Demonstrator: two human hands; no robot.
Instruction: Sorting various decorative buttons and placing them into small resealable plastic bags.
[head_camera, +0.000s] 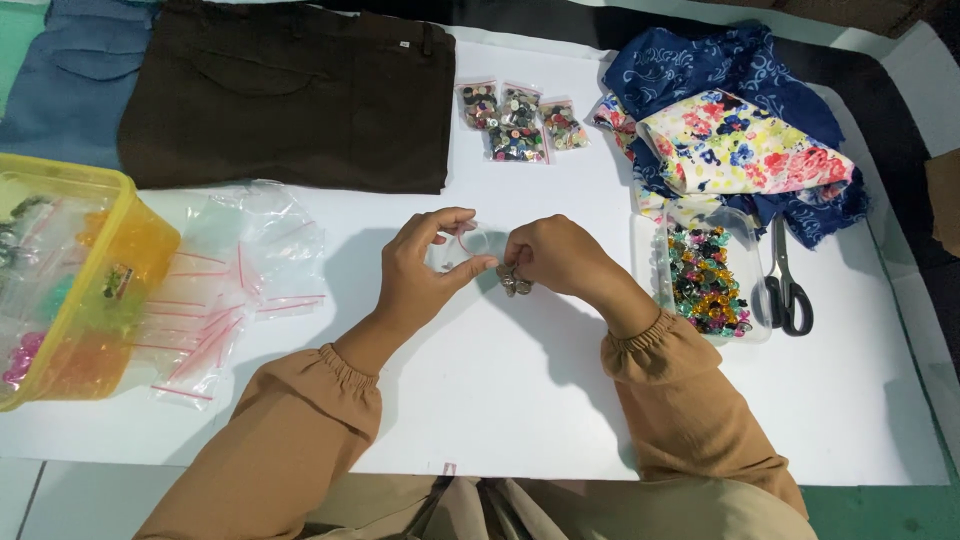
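Here, three filled button bags (520, 122) lie beyond our fingers on the white table (500, 400); empty bags (235, 270) wait left of them. Our left hand (425, 265) pinches open a small clear bag (462, 243); our right hand (550, 258) grips metal buttons (514, 282) just beside its mouth.

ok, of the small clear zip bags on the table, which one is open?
The small clear bag pinched in the left hand, mouth held open toward the right hand. The three button-filled bags lie closed by the brown trousers.
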